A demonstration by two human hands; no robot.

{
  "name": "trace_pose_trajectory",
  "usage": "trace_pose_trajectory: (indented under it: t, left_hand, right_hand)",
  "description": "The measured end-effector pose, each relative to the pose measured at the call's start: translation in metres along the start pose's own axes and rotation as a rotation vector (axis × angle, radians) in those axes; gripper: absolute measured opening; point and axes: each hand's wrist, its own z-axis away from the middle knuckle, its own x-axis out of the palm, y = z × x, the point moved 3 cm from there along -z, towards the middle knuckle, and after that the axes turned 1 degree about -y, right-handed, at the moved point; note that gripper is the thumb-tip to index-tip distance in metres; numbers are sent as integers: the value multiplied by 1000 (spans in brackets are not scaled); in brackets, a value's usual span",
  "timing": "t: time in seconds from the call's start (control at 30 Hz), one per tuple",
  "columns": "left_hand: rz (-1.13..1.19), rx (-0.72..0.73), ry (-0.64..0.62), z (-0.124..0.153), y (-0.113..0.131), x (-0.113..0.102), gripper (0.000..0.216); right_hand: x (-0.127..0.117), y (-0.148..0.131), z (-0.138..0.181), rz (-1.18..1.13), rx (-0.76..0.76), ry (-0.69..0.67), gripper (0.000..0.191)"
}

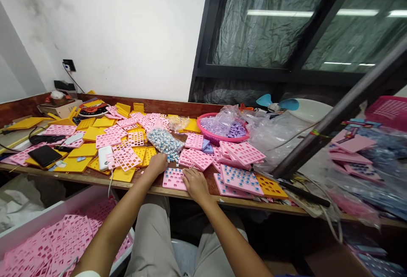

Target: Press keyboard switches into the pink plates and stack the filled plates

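Note:
A pink perforated board (171,178) lies at the table's front edge, with small blue-and-white pieces in several of its square holes. My right hand (196,184) rests over the board's right side, fingers bent onto its surface and gripping it there. My left hand (158,163) is closed behind the board's left corner, beside a heap of small blue-and-white pieces (173,156). Whatever its curled fingers hold is hidden. The heap spills from a clear plastic bag (163,139). To the right lie stacked pink boards (241,179) filled with blue pieces.
Pink and yellow boards (84,150) cover the left of the table, with a black phone (44,155) and a white power bank (104,158). A pink basket (219,138) holds purple pieces. A metal pole (333,112) slants across the right. A white bin (60,211) stands below left.

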Motion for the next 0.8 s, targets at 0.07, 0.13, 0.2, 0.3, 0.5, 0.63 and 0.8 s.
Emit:
trace_pose_trajectory:
  t: [0.07, 0.13, 0.2, 0.3, 0.5, 0.63, 0.8]
  left_hand:
    - [44, 25, 42, 11, 2, -4, 21]
    - [152, 84, 124, 27, 6, -4, 24]
    - [264, 173, 211, 44, 12, 1, 24]
    - [254, 257, 262, 63, 18, 17, 23]
    - [199, 301, 264, 66, 16, 31, 29]
    - [289, 356, 260, 62, 17, 28, 28]
    - [252, 344, 241, 57, 24, 28, 26]
  right_hand:
    - [-3, 1, -5, -13, 15, -14, 28]
    - [-6, 2, -17, -28, 50, -43, 25]
    - [-9, 2, -36, -36, 106, -49, 28]
    - [-6, -1, -67, -2, 194, -67, 23]
    - [17, -5, -98, 14, 208, -164, 12]
    - [22, 1, -97, -42, 180, -212, 6]
    - [18, 2, -95, -91, 144, -230, 4]
